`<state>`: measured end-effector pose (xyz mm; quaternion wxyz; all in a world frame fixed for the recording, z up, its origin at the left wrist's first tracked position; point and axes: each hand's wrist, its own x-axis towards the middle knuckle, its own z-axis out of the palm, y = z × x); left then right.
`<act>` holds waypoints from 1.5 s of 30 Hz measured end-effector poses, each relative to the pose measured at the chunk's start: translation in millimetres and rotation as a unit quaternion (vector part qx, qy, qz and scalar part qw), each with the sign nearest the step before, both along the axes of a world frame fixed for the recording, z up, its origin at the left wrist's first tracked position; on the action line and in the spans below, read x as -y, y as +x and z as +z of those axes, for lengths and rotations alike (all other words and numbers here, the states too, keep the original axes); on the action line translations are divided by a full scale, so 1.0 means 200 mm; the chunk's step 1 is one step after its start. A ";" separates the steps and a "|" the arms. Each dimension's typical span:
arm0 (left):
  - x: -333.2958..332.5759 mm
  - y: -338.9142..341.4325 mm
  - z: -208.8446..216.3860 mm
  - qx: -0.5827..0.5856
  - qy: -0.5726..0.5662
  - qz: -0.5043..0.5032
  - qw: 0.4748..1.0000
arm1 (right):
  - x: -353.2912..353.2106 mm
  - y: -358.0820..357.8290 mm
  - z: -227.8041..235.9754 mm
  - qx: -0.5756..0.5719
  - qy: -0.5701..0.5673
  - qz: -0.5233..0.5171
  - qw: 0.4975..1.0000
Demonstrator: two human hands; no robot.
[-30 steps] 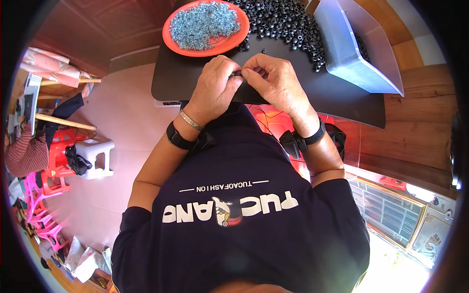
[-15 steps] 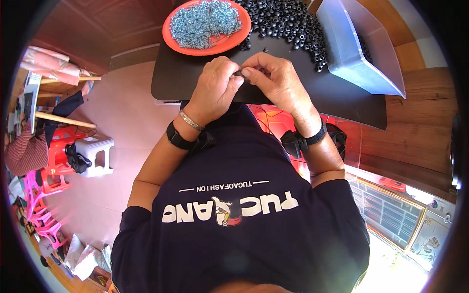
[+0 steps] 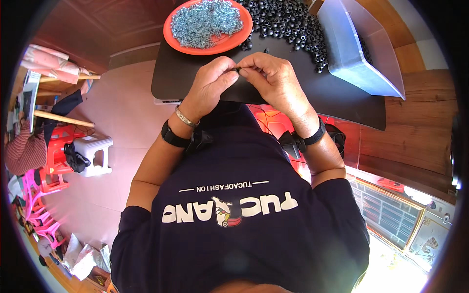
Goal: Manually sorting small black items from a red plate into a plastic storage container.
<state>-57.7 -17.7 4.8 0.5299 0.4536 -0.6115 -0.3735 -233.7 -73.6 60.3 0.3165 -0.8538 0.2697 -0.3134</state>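
Observation:
My left hand (image 3: pixel 211 84) and my right hand (image 3: pixel 274 80) meet fingertip to fingertip over the near edge of the black table (image 3: pixel 185 78). Between their pinched thumbs and forefingers is a small black plastic piece (image 3: pixel 238 70), mostly covered by the fingers. Just beyond my left hand stands a red oval plate (image 3: pixel 215 51) heaped with small silvery metal springs (image 3: pixel 202 24). A spread of small round black plastic pieces with holes (image 3: pixel 288 24) lies past my right hand, and a single black piece (image 3: pixel 266 50) sits apart from it.
A translucent plastic bin (image 3: pixel 342 53) lies tipped on its side at the table's right, with black pieces inside. Red and white stools (image 3: pixel 95 151) stand on the floor to the left, near a person's striped sleeve (image 3: pixel 27 151). A wooden panel (image 3: pixel 415 122) borders the right.
The left thumb has straightened and shifted, and the left wrist has moved slightly left. Both hands still pinch at the same spot, with a little more of the black piece's end showing.

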 end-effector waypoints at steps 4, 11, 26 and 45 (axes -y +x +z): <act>0.00 0.02 -0.02 -0.024 0.011 -0.022 0.999 | 0.01 0.01 -0.01 0.010 -0.077 0.020 0.997; -0.04 -0.02 0.02 0.034 -0.108 0.052 0.992 | -0.04 -0.01 -0.02 0.066 0.151 0.017 0.986; -0.09 -0.04 0.18 0.250 -0.301 0.099 0.915 | -0.14 -0.05 -0.04 0.203 0.320 0.051 0.924; -0.08 -0.07 0.17 0.219 -0.270 0.081 0.934 | -0.15 -0.05 -0.17 0.347 0.572 0.164 0.724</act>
